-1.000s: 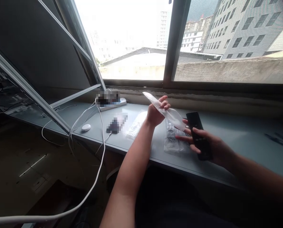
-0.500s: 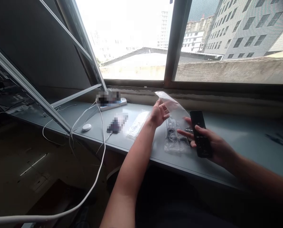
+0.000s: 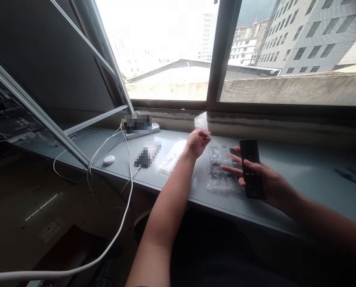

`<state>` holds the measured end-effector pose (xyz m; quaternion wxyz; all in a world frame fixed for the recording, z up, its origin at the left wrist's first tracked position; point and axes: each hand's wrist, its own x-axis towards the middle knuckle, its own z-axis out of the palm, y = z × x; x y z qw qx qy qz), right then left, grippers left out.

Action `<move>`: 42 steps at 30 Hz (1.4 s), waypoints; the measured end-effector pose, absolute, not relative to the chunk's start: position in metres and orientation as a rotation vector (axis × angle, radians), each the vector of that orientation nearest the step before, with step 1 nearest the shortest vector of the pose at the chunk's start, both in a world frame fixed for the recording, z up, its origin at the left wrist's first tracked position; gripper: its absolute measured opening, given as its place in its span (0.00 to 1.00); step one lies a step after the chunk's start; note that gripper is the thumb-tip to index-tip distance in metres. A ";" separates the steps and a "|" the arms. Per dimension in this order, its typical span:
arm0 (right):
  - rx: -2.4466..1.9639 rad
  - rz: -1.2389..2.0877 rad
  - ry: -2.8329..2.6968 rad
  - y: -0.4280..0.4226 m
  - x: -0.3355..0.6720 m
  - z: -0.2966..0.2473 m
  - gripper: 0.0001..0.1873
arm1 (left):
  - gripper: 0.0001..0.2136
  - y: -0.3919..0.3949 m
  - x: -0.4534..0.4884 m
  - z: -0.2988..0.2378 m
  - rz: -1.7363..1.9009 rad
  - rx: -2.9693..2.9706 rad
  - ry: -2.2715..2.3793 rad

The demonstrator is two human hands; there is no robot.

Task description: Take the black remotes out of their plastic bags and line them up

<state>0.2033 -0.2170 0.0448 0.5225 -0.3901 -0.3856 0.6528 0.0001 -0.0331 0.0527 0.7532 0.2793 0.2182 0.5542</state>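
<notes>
My left hand [image 3: 197, 142] is raised over the grey ledge [image 3: 300, 175] and pinches a thin clear plastic bag [image 3: 202, 122], which sticks up above the fingers. To its right, my right hand [image 3: 263, 180] grips a slim black remote control [image 3: 251, 167], buttons facing up. Below and between the hands a clear packet with dark parts inside [image 3: 218, 171] lies flat on the ledge. Another dark remote [image 3: 235, 157] lies partly hidden behind my right fingers.
A second clear packet [image 3: 173, 156] lies left of my left wrist. Further left are a blurred small item [image 3: 146, 155], a white round puck [image 3: 108, 160], a power strip [image 3: 140, 126] and several white cables [image 3: 127, 175]. A slanted metal frame [image 3: 40, 115] crosses the left side.
The plastic bag has come off the remote and drawn up into my left hand, which moved slightly left and closed. My right hand with the remote stayed almost still.
</notes>
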 end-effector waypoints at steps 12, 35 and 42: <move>-0.937 1.650 -0.881 -0.215 0.204 0.042 0.31 | 0.13 -0.047 -0.007 0.066 1.153 0.675 0.296; -1.055 1.537 -0.866 -0.217 0.206 0.043 0.32 | 0.13 -0.019 0.007 0.037 0.993 0.716 0.725; -1.044 1.506 -0.981 -0.221 0.197 0.047 0.28 | 0.13 -0.024 0.004 0.034 1.065 1.052 0.939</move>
